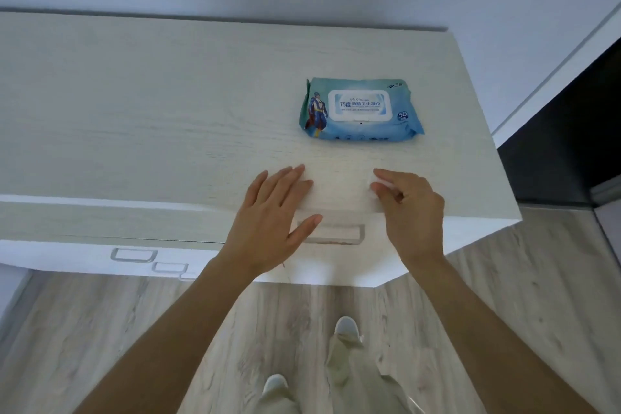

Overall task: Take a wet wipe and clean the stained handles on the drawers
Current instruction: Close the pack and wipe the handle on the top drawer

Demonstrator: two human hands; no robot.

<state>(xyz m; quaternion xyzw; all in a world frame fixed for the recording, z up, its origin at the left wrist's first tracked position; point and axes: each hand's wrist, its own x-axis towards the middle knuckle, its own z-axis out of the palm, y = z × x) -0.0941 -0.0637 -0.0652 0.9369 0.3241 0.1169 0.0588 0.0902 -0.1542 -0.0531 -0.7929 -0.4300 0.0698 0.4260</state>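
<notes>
on top of the pale wood drawer unit [168,104], near its front edge, a wet wipe [341,190] spread flat, white and thin, hard to tell from the surface beneath. looks light, limp and damp, likely to cling and fold on itself, so best pinched at a corner or edge and bunched into a pad before rubbing. left hand [272,225] with straight fingers pressing down the wipe's left side, thumb stretched toward the front edge. right hand [410,208] pinching the wipe's right edge between thumb and curled fingers. blue wipe pack [359,109] lying just behind, lid closed. stained handle [336,235] just below the wipe on the top drawer front, reddish marks along its lower rim, not yet wiped.
</notes>
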